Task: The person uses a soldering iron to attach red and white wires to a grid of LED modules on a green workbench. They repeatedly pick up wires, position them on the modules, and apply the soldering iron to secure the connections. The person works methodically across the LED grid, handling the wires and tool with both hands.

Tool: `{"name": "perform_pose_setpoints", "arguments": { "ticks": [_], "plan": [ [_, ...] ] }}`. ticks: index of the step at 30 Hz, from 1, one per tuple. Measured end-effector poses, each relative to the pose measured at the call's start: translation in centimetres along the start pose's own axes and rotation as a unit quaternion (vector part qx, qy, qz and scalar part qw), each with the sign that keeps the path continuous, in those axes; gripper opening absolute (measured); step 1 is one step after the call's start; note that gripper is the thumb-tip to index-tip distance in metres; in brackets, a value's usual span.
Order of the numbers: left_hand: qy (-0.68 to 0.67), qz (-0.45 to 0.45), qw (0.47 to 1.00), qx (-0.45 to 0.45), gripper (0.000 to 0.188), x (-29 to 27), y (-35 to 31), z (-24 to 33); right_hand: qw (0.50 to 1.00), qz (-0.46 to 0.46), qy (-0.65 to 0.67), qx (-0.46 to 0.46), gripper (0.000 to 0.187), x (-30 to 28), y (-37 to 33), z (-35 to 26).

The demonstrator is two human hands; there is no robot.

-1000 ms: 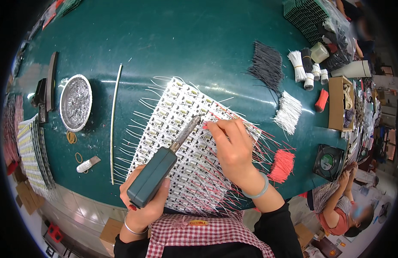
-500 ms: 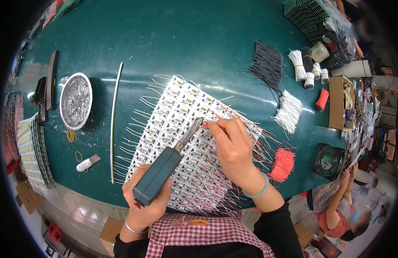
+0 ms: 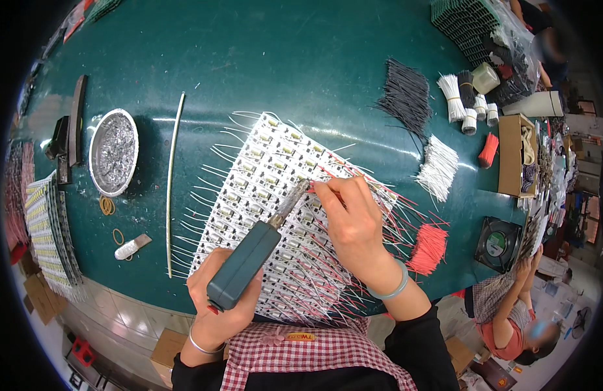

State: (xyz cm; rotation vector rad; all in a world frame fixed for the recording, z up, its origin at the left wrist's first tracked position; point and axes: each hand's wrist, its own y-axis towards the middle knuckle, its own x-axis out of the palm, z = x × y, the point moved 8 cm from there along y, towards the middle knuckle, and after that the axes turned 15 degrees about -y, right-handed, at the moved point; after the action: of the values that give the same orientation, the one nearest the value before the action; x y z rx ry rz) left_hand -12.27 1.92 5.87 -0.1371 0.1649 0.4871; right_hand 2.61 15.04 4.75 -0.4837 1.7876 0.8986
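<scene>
In my left hand (image 3: 215,318) is a soldering iron (image 3: 244,266) with a dark green body, my fingers wrapped round it. Its metal shaft points up and to the right over a white panel of small circuit boards (image 3: 244,189). Close to the iron's tip, my right hand (image 3: 357,225) pinches a thin red wire (image 3: 311,188) at the panel. Whether tip and wire touch is too small to tell. White wires stick out along the panel's left edge, and red and white wires fan out along its right and lower sides.
Right of the panel lie piles of red wires (image 3: 428,249), white wires (image 3: 438,168) and black wires (image 3: 406,94). A black fan (image 3: 498,244) and a cardboard box (image 3: 511,156) stand farther right. A bowl of metal scraps (image 3: 112,153) sits at left. Another person (image 3: 510,319) works at lower right.
The soldering iron and my left hand have shifted slightly to the right, bringing the tip nearer my right fingertips. My right hand has hardly moved, still pinching the red wire.
</scene>
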Motion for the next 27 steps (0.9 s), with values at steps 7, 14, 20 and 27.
{"name": "perform_pose_setpoints", "arguments": {
  "ticks": [7, 14, 20, 27],
  "plan": [
    [-0.002, 0.007, 1.0, 0.008, 0.017, -0.6, -0.8, -0.3, 1.0, 0.0, -0.001, -0.003, 0.032, -0.1, 0.1, -0.1],
    [-0.017, 0.01, 1.0, 0.024, 0.024, -1.0, -0.9, 0.3, 1.0, 0.012, -0.003, -0.003, 0.03, -0.1, 0.2, -0.2],
    [-0.024, 0.037, 0.999, 0.012, 0.025, -1.7, -1.5, 0.0, 0.998, 0.062, 0.011, -0.022, 0.032, -1.5, -0.4, -0.8],
    [0.013, 0.013, 1.0, 0.02, 0.024, -1.8, -1.7, 0.4, 0.999, 0.032, 0.021, -0.02, 0.034, -0.9, -0.9, -1.2]
  ]
}}
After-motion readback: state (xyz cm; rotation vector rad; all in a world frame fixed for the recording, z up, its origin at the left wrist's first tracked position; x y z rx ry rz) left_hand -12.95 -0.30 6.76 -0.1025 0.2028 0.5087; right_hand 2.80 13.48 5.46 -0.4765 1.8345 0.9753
